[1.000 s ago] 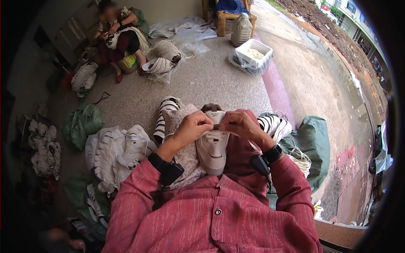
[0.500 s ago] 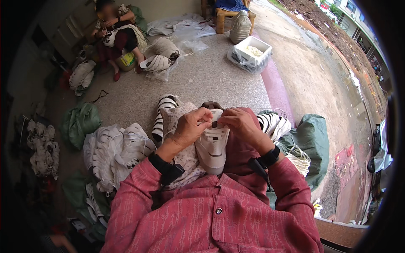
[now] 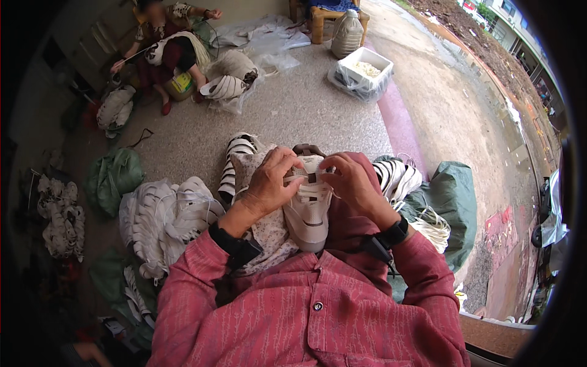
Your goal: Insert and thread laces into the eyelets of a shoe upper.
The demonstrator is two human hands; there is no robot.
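The pale sneaker (image 3: pixel 306 225) rested between the floral cloth (image 3: pixel 267 237), left, and maroon trouser leg (image 3: pixel 353 232), right, toe nearest. The left hand (image 3: pixel 272 181) was half curled, thumb and forefinger parted, seemingly gripping nothing; the right hand (image 3: pixel 350 182) had bunched fingers, their hold indiscernible. Good handling presumably required keeping the tongue (image 3: pixel 312 164) between them flat and centred.

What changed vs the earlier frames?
Left hand and right hand drew slightly apart; left thumb and forefinger opened from their pinch. Can't tell what, if anything, was let go. Co-worker spread both arms wide. Shoe and white box stayed put.
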